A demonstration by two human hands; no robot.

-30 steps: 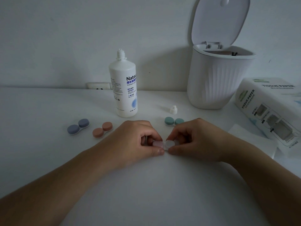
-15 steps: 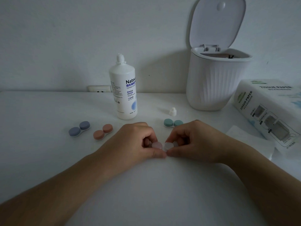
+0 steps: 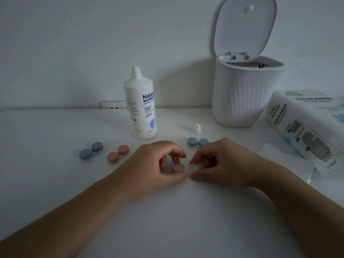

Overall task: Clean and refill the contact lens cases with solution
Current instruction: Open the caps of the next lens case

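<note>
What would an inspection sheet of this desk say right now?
Surface: white table, bare near the front.
Job's things: solution bottle upright, uncapped; its cap beside it; blue case, orange case, green case closed; pale case between both hands.
Clutter: tissue pack, loose tissue.
Hands: left hand and right hand each pinch one lid of the pale case.
Cables: nothing seen.
Surroundings: white bin, lid open; wall socket.

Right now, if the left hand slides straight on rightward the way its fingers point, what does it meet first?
The right hand: its fingertips face the left hand across the pale case that both pinch. Nothing else lies between.
</note>
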